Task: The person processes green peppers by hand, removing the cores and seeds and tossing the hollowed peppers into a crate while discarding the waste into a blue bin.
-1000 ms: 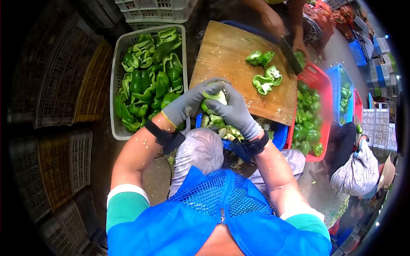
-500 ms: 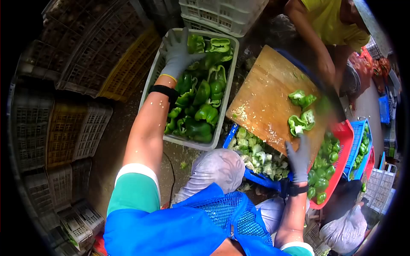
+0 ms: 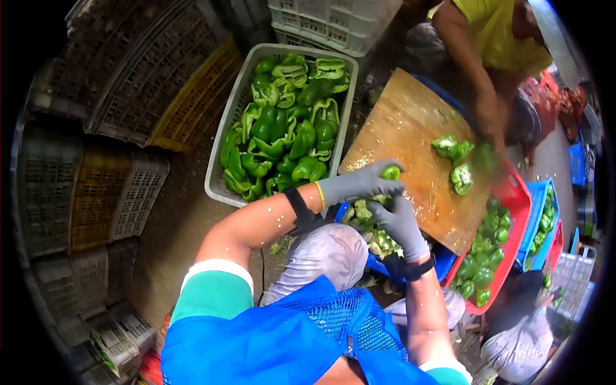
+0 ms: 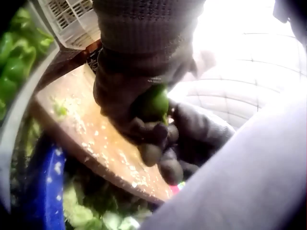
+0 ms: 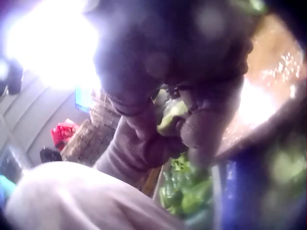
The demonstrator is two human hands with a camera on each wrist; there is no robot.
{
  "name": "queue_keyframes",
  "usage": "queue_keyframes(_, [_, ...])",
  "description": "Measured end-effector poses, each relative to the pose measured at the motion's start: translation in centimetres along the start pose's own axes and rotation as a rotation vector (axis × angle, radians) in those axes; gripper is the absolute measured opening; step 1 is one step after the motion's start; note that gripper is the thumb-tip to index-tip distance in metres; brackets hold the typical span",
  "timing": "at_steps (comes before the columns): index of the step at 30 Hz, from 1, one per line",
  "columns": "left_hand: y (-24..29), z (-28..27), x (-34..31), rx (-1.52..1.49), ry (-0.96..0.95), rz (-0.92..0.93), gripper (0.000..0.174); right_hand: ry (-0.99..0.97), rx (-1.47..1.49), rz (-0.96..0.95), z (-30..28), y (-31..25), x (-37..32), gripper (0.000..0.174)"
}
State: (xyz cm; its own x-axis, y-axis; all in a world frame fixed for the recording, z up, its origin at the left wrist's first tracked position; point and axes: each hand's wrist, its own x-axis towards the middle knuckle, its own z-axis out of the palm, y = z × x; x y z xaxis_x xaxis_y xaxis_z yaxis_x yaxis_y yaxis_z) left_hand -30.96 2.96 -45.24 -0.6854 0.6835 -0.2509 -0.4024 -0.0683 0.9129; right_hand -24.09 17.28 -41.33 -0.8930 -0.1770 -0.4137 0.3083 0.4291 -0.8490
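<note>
Over the blue basin (image 3: 375, 263), at the near edge of the wooden cutting board (image 3: 410, 147), my two grey-gloved hands come together at a green bell pepper half (image 3: 390, 172). My left hand (image 3: 360, 182) grips it, and its green skin (image 4: 156, 103) shows between the fingers in the left wrist view. From the right, my right hand (image 3: 401, 224) has its fingers curled at the same piece. Its pale inner side (image 5: 173, 117) shows between the gloves in the right wrist view. Cut bell peppers (image 3: 461, 178) lie farther back on the board.
A grey crate (image 3: 219, 173) of pepper halves stands at the left. To the right are a red basket (image 3: 521, 212) of whole peppers and a blue basket (image 3: 545, 189). Across the board, another person's arm (image 3: 484, 106) is blurred. Stacked crates (image 3: 102, 212) line the far left.
My left hand has come from above the grey crate back to the board's near edge. My right hand has taken a pepper half off the board and brought it to the left hand.
</note>
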Motion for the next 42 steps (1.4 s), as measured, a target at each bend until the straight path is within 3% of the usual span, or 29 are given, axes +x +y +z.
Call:
queue_keyframes(1, [-0.5, -0.6, 0.5, 0.093, 0.107, -0.004, 0.033, -0.032, -0.030, 0.015, 0.0, -0.7, 0.2, 0.044])
queue_keyframes(2, [-1.6, -1.1, 0.4, -0.163, 0.104, -0.080, 0.029, -0.060, -0.060, 0.049, -0.3, -1.0, 0.0, 0.044])
queue_keyframes(4, [-1.1, -0.5, -0.2, -0.007, 0.199, -0.006, 0.025, -0.039, -0.173, -0.094, -0.2, 0.6, 0.8, 0.043])
queue_keyframes(6, [-0.4, -0.5, -0.7, -0.077, 0.270, -0.054, 0.023, 0.049, -0.139, -0.123, 0.8, 0.9, 0.8, 0.042])
queue_keyframes(8, [-0.2, -0.3, -0.9, -0.252, 0.312, -0.109, 0.019, 0.016, 0.120, 0.052, 1.2, 0.1, 0.1, 0.037])
queue_keyframes(10, [-1.3, -1.2, -1.2, -0.417, 0.320, -0.144, 0.017, -0.046, 0.557, 0.104, 1.6, 0.4, -0.6, 0.031])
queue_keyframes(14, [0.0, -0.6, -2.1, -0.422, 0.432, -0.168, 0.014, -0.023, 0.539, 0.103, 2.4, -0.2, -1.2, 0.028])
queue_keyframes(16, [1.5, -0.6, -2.1, -0.551, 0.534, -0.169, 0.013, 0.003, 0.690, -0.055, 2.7, -0.1, -2.1, 0.030])
queue_keyframes(18, [-1.3, -8.6, -1.9, -0.975, 0.262, -0.035, 0.013, 0.001, 0.683, -0.130, 2.5, 0.5, -3.0, 0.029])
queue_keyframes(20, [-0.6, -13.3, -4.1, -1.016, 0.243, 0.161, 0.026, 0.000, 0.524, -0.108, 0.5, 2.2, -4.6, 0.027])
queue_keyframes(21, [-0.4, -16.4, -4.9, -0.667, 0.670, 0.209, 0.032, -0.187, 0.169, 0.090, -2.4, 1.7, -5.3, 0.029])
queue_keyframes(22, [0.9, -17.4, -5.7, -0.346, 0.876, 0.277, 0.037, -0.241, -0.095, 0.132, -4.6, 1.8, -5.7, 0.030])
queue_keyframes(23, [2.1, -18.4, -6.5, -0.010, 1.117, 0.274, 0.042, -0.097, -0.149, 0.067, -5.9, 4.7, -5.6, 0.033])
queue_keyframes(24, [4.0, -17.9, -7.8, 0.259, 1.151, 0.294, 0.047, 0.186, -0.307, 0.070, -7.4, 6.2, -4.9, 0.034])
queue_keyframes(25, [4.4, -17.2, -7.9, 0.371, 1.118, 0.323, 0.048, 0.664, -0.227, 0.201, -10.1, 6.4, -2.8, 0.040])
queue_keyframes(26, [4.6, -16.0, -7.6, 0.479, 1.081, 0.352, 0.048, 0.822, -0.452, 0.174, -11.1, 8.6, -1.2, 0.044])
queue_keyframes(27, [4.6, -15.4, -7.4, 0.585, 1.043, 0.373, 0.049, 0.800, -0.535, 0.290, -11.4, 7.3, -0.3, 0.048])
queue_keyframes(29, [1.1, -16.3, -5.7, 0.311, 0.839, 0.144, 0.045, 0.877, -0.730, 0.261, -10.5, 9.0, 2.1, 0.051])
queue_keyframes(30, [1.9, -13.6, -5.4, 0.135, 0.684, 0.046, 0.044, 0.915, -0.830, 0.244, -10.2, 9.6, 2.8, 0.053])
queue_keyframes(32, [2.6, -6.9, -4.1, -0.053, 0.458, -0.130, 0.044, 0.739, -0.545, 0.306, -9.7, 9.3, 2.5, 0.058])
queue_keyframes(34, [1.0, -4.2, -2.7, -0.235, 0.109, -0.279, 0.056, 0.541, -0.281, 0.091, -6.9, 7.9, 1.2, 0.058])
queue_keyframes(35, [-0.3, -3.4, -2.0, -0.376, -0.034, -0.343, 0.058, 0.531, -0.264, 0.000, -4.7, 6.8, 0.5, 0.059])
queue_keyframes(37, [-0.6, -1.3, -1.3, -0.393, -0.088, -0.561, 0.057, 0.455, -0.213, -0.159, -1.0, 4.4, 0.1, 0.061])
queue_keyframes(38, [-0.7, -0.8, -1.3, -0.555, -0.194, -0.532, 0.054, 0.389, -0.177, -0.217, 0.9, 3.2, 0.1, 0.061])
queue_keyframes(39, [-3.6, -0.7, -0.7, -0.617, -0.130, -0.388, 0.049, 0.368, -0.177, -0.296, 1.9, 2.4, 0.0, 0.066])
queue_keyframes(40, [-3.6, -1.5, -0.8, -0.740, -0.167, -0.401, 0.048, 0.106, 0.125, 0.024, 1.1, -1.1, -0.7, 0.060])
queue_keyframes(41, [-3.8, -1.5, -1.2, -0.658, -0.128, -0.340, 0.045, 0.036, 0.403, 0.025, 0.9, -0.8, -0.3, 0.054])
queue_keyframes(42, [1.0, -1.1, -3.4, -0.594, -0.237, -0.297, 0.044, -0.024, 0.677, 0.034, 0.6, -0.8, 0.1, 0.048])
